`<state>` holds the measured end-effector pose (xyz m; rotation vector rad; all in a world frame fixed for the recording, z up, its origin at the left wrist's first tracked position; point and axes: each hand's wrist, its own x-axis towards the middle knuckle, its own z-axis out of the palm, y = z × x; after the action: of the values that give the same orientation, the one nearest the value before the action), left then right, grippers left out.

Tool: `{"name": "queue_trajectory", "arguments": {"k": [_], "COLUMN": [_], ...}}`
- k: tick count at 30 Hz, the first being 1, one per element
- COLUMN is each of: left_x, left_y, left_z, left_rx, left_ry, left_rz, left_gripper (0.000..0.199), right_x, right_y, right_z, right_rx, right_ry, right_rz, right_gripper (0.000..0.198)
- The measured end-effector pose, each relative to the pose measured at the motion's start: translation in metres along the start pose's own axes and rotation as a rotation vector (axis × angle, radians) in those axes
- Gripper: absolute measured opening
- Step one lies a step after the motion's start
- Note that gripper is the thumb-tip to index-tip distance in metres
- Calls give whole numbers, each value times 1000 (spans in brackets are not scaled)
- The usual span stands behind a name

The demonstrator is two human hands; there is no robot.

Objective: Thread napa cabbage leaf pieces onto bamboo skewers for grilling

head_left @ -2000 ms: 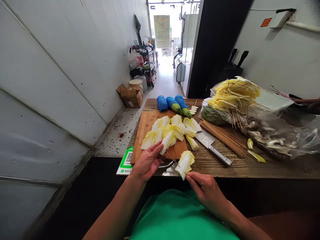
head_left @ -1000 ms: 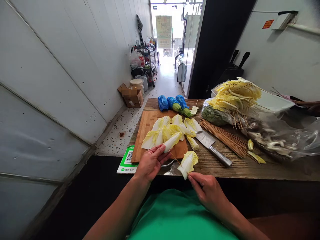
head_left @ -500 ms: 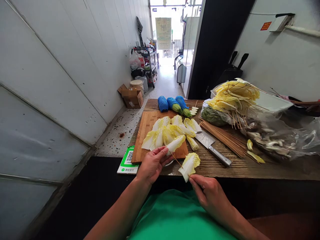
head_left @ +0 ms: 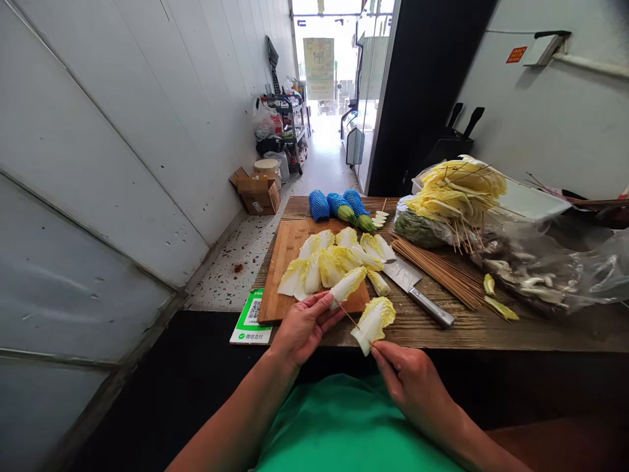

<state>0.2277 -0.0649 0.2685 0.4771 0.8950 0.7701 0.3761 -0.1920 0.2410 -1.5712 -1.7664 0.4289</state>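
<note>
My left hand point(head_left: 308, 326) pinches the white base of a napa cabbage leaf point(head_left: 350, 286), its yellow tip pointing away to the right. A thin wooden skewer point(head_left: 348, 316) runs from that leaf's base to a second cabbage leaf point(head_left: 374, 323), which is threaded on it. My right hand point(head_left: 403, 368) is closed on the skewer's near end, just below the second leaf. Behind my hands, several more cabbage leaves point(head_left: 307, 269) lie overlapped on a wooden cutting board point(head_left: 287, 239). A cabbage core point(head_left: 378, 283) rests by the board's right side.
A cleaver point(head_left: 417, 295) lies right of the board, beside a bundle of bare skewers point(head_left: 442, 275). Skewered cabbage point(head_left: 457, 190) is heaped at the back right, near mushrooms in a plastic bag point(head_left: 540, 282). Blue-netted vegetables point(head_left: 339, 206) sit behind the board; a QR-code sign point(head_left: 250, 328) is front left.
Both hands keep their grips. The leaf in my left hand has shifted slightly right, and the threaded leaf has tilted a little. The view has moved slightly.
</note>
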Motion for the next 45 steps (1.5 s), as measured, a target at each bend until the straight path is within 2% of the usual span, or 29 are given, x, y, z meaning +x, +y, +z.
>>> {"name": "queue_trajectory", "arguments": {"k": [5, 18, 26, 32, 37, 45], "left_x": [0, -1, -9, -11, -17, -15], "left_y": [-1, -3, -10, -17, -17, -27], "left_z": [0, -2, 5, 6, 12, 16], "left_rx": [-12, -19, 65, -8, -19, -34], "left_ry": [-19, 45, -17, -52, -110, -32], "left_rz": [-10, -28, -108, -138, -72, -36], "left_gripper": [13, 8, 7, 18, 21, 18], "right_x": [1, 4, 7, 9, 10, 7], "right_y": [-2, -4, -3, -2, 0, 3], "right_z": [0, 3, 7, 5, 7, 15], "right_rx": [-11, -52, -78, -85, -148, -94], "right_ry": [10, 36, 30, 68, 70, 49], "right_rz": [-3, -29, -34, -48, -61, -47], "right_gripper": [29, 28, 28, 28, 31, 32]}}
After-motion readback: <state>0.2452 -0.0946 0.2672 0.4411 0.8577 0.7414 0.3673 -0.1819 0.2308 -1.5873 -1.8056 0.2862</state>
